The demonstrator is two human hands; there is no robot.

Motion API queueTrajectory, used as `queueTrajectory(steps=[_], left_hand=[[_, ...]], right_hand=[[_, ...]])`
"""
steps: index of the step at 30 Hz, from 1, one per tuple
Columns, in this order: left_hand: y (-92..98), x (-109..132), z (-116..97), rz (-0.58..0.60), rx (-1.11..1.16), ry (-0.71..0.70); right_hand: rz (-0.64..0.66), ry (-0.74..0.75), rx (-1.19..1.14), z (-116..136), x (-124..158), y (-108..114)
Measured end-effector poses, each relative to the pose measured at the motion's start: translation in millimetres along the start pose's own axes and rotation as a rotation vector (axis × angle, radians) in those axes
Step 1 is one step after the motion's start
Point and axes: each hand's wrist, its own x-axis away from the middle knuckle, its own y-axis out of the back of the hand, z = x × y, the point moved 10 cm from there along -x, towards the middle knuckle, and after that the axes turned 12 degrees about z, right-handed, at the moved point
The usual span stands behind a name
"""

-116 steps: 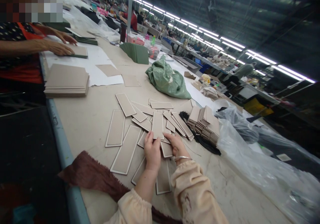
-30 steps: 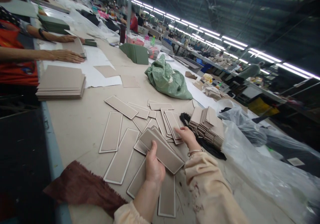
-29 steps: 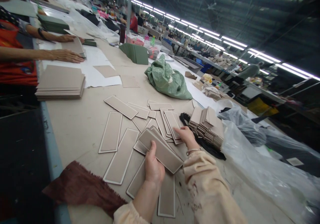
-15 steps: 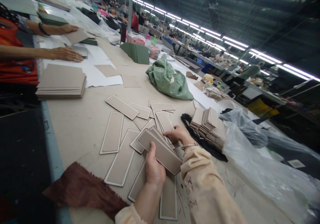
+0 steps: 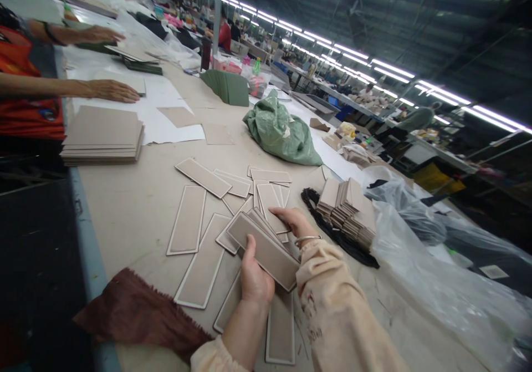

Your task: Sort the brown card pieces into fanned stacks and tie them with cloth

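Note:
My left hand (image 5: 256,280) is closed round a few stacked beige rectangular panels (image 5: 264,250), its thumb pressed on the top one. They are stiff-looking pieces with a pale border, held tilted and slightly fanned. Just beyond, my right hand (image 5: 294,222) has its fingers on the near end of another beige panel (image 5: 269,201) in the loose pile; its thumb is hidden. More such panels lie scattered on the table around both hands, among them one at the left (image 5: 187,219) and one below my left wrist (image 5: 280,327).
A stack of narrow panels (image 5: 347,208) stands at right by black cloth (image 5: 310,197) and clear plastic sheeting (image 5: 419,266). Brown cloth (image 5: 143,314) hangs over the near edge. A green bag (image 5: 282,131) lies farther back. At left, a co-worker's hands (image 5: 112,90) are near larger stacked pieces (image 5: 102,133).
My right hand has moved slightly up and left, and the panel under its fingers has turned. My left hand keeps its panels. The co-worker's farther hand has drawn back from a piece.

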Motion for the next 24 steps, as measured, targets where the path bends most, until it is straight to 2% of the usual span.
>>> queueTrajectory(steps=[5, 7, 9, 11, 14, 16, 18, 20, 24], left_hand=[[-1.1, 0, 2, 0.007, -0.014, 0.024], [-1.9, 1, 3, -0.001, -0.012, 0.035], [-3.3, 3, 4, -0.004, -0.017, 0.042], [-4.8, 4, 3, -0.002, -0.035, 0.032], [-3.4, 6, -1, -0.022, -0.065, -0.013], [-4.3, 6, 1, -0.004, -0.065, -0.006], [-8.6, 7, 8, 0.052, -0.052, 0.055], [-13.4, 9, 19, 0.107, -0.04, 0.141], [-21.5, 13, 28, 0.166, -0.018, 0.225]], right_hand=[[0.131, 0.035, -0.165, 3, 8, -20], [0.138, 0.08, -0.195, 7, 13, -18], [0.12, 0.124, -0.2, 11, 20, -7], [0.088, 0.158, -0.188, 13, 33, 16], [-0.026, 0.168, -0.039, 11, 66, 74], [-0.189, 0.133, 0.276, 10, 97, 119], [-0.304, 0.09, 0.595, 5, 125, 146], [-0.317, 0.039, 0.799, -11, 142, 148], [-0.204, -0.061, 0.872, -64, 141, 112]])
